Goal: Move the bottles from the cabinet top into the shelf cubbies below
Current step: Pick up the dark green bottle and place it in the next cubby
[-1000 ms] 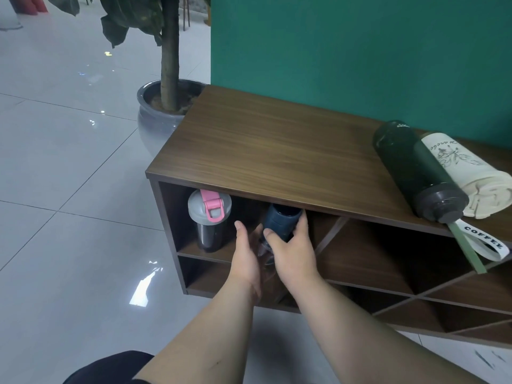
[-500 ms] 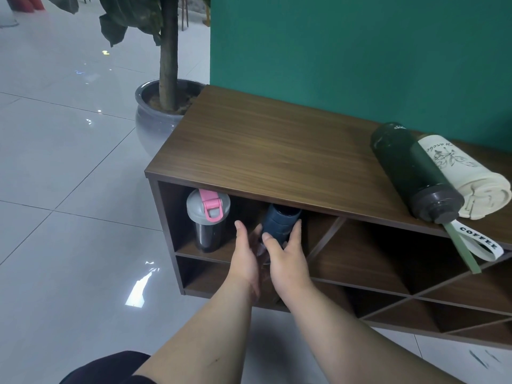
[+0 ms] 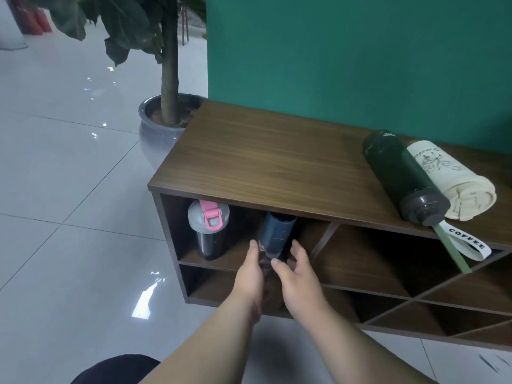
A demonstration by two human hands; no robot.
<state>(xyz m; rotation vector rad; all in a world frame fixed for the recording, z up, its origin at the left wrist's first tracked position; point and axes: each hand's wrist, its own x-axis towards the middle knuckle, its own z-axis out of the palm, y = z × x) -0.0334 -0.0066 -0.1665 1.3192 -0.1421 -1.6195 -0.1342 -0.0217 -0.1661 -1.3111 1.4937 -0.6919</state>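
A dark blue bottle (image 3: 275,234) stands in the upper left cubby of the wooden cabinet (image 3: 263,162), its clear base at the shelf's front edge. My left hand (image 3: 249,275) lies flat against the base's left side. My right hand (image 3: 296,278) is at the base's right with fingers spread, thumb tip touching the bottle. To the left in the same cubby stands a black bottle with a grey lid and pink latch (image 3: 209,231). On the cabinet top at the right lie a dark green bottle (image 3: 399,173) and a cream bottle (image 3: 454,178), side by side.
A white strap marked COFFEE (image 3: 468,242) and a green strap hang over the cabinet's front edge. Diagonal-walled cubbies (image 3: 388,261) fill the cabinet's right part. A potted tree in a grey pot (image 3: 158,126) stands left of the cabinet. A green wall rises behind.
My right hand has let go of the blue bottle's body and slid down to its base, fingers spreading. Both hands have drawn back slightly. The bottle stays in the cubby.
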